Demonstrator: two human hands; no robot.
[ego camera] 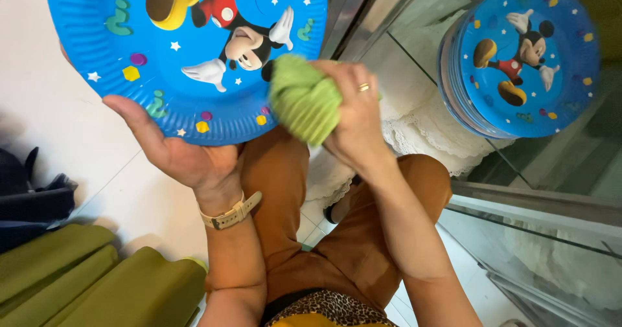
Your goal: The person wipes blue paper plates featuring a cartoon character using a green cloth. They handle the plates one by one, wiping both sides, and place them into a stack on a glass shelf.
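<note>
The left hand (pixel 184 155) grips a blue paper plate (pixel 116 48) from below, far left; the right hand (pixel 353 116) presses a bunched green cloth (pixel 303 99) against its rim; hard wiping could buckle the thin plate

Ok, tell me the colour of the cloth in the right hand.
Light green, ribbed; the head view shows the cloth bunched in the right hand.
</note>
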